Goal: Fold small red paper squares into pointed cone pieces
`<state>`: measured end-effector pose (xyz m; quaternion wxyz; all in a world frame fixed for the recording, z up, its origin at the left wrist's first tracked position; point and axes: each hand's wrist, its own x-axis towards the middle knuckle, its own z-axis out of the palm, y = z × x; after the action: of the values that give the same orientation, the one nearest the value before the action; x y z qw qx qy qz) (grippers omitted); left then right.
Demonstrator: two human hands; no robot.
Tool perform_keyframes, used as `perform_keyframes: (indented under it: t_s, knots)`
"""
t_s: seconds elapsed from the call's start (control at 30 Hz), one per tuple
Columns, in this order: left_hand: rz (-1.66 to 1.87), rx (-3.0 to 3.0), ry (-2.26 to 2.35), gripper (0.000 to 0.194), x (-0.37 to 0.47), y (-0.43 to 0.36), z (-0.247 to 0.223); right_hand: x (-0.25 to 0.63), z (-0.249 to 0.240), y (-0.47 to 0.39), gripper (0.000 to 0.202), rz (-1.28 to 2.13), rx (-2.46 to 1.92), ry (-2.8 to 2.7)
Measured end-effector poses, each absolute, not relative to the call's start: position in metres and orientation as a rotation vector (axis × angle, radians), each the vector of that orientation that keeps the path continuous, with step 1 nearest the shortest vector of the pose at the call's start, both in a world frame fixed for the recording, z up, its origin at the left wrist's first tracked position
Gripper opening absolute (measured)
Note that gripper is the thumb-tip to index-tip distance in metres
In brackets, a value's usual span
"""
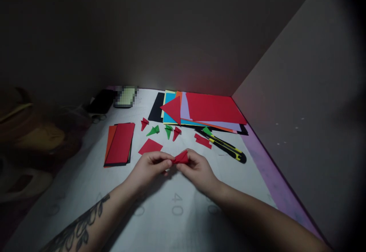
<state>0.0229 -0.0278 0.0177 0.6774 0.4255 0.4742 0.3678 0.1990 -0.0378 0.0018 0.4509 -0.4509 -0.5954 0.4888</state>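
Spanning your two hands, the folded red paper (181, 158) is matte, creased and roughly wedge-shaped. Your left hand (153, 167) pinches its narrow end between thumb and fingers; your right hand (197, 168) pinches the broader end, fingertips nearly closed on it. The paper thus lies directly within the grip, above the pale printed mat (156, 225). Just beyond your left fingers lies a flat red square (150, 146); farther out stand small folded pieces (168, 131), two red and two green. Left of the grip is a stack of rectangular cards (120, 144), red uppermost. To the right, red strips (203, 140) lie beside a black-and-yellow utility knife (225, 148), with large coloured sheets (215, 108) fanned behind. Nothing covers the held paper except your fingertips.
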Motion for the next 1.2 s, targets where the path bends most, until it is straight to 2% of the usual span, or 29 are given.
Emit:
perform_keyframes:
  t_s: [0.2,0.6,0.67,0.73,0.8,0.87,1.03,1.2]
  knots:
    - [0.789,0.712,0.979,0.020,0.023,-0.028,0.020,0.199,0.002,-0.040,0.011,1.095,-1.101,-1.602]
    - [0.811,0.670,0.960,0.019,0.024,-0.029,0.020,0.199,-0.005,-0.042,0.007,1.051,-1.177,-1.660]
    - [0.806,0.658,0.974,0.015,0.025,-0.030,0.021,0.199,-0.011,-0.044,0.015,0.988,-1.180,-1.609]
    - [0.797,0.639,0.988,0.012,0.026,-0.031,0.023,0.199,-0.013,-0.046,0.029,0.820,-1.091,-1.630]
    - [0.795,0.623,0.998,0.011,0.026,-0.032,0.024,0.199,-0.012,-0.046,0.033,0.646,-0.961,-1.734]
    - [0.799,0.619,0.998,0.011,0.027,-0.032,0.023,0.199,-0.007,-0.044,0.031,0.579,-0.885,-1.823]
    - [0.846,0.680,0.990,0.014,0.028,-0.034,0.016,0.200,0.001,-0.042,0.020,0.688,-0.927,-1.825]
    - [0.839,0.732,1.018,0.018,0.029,-0.035,0.015,0.200,-0.001,-0.041,0.020,0.690,-0.930,-1.812]
